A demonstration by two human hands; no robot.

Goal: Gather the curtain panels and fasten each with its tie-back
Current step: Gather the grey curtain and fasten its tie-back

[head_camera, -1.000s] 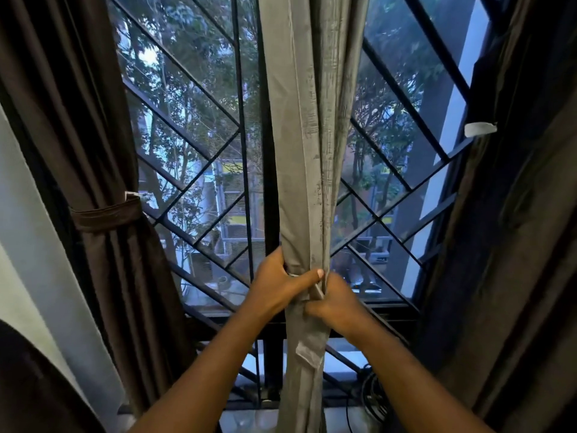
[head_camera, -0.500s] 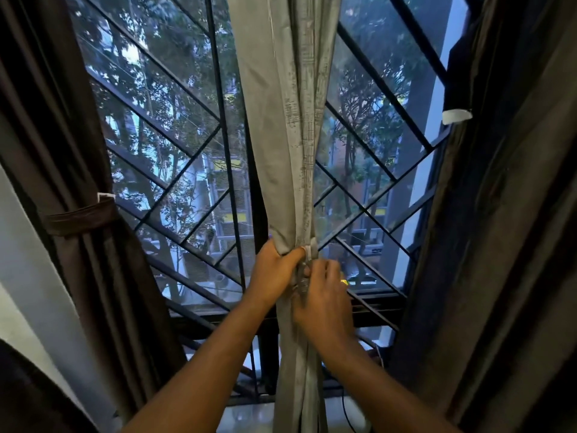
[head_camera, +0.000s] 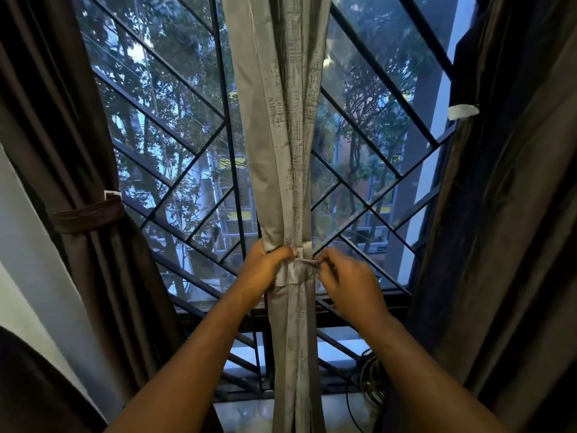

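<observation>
The grey curtain panel (head_camera: pixel 281 151) hangs in the middle of the window, gathered into a narrow bundle. The grey tie-back (head_camera: pixel 299 271) goes around it low down. The left hand (head_camera: pixel 265 270) is closed around the bundle at the band, at 9 o'clock of it. The right hand (head_camera: pixel 346 282), at 3 o'clock, pinches the loose end of the band between thumb and fingertips.

I think the fastening is not finished. If the right hand lets the end slip before it is fixed, the band can open and the folds spread again. If the left hand loosens, the band may sit crooked or slide down.

At 9 o'clock of the panel, the brown curtain (head_camera: pixel 78 135) is already held by its brown tie-back (head_camera: pixel 87 214). At 3 o'clock, the dark curtain (head_camera: pixel 515 214) hangs loose, with a white tab (head_camera: pixel 462 110) near its edge. Behind is the black window grille (head_camera: pixel 187 170), with trees outside. At 5 o'clock some cables (head_camera: pixel 368 379) lie by the sill.
</observation>
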